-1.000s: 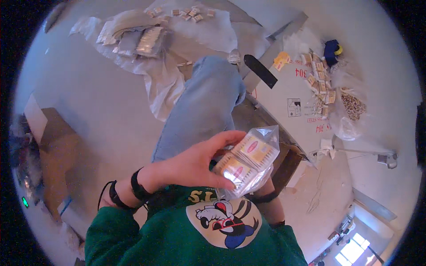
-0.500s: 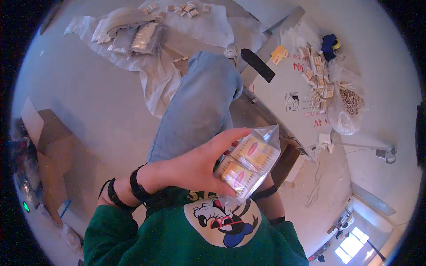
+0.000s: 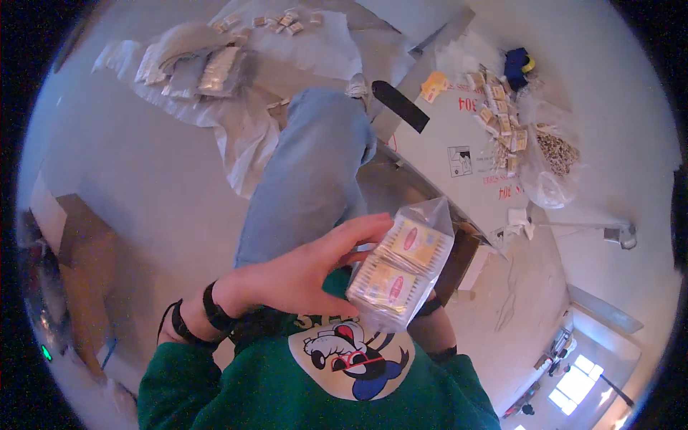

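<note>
Head view: clear bag (image 3: 398,266) sits just right of the left hand (image 3: 304,276).

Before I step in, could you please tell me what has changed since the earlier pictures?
The left hand has slid left relative to the clear bag of yellow-labelled packs: its thumb has left the bag's front face; whether its fingers still touch is unclear. The whole view has shifted slightly too. The bag stays raised before the green sweatshirt.

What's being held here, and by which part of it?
A clear bag. The left hand is at its left side, its grip unclear; the right hand is hidden, probably supporting it from behind.
</note>
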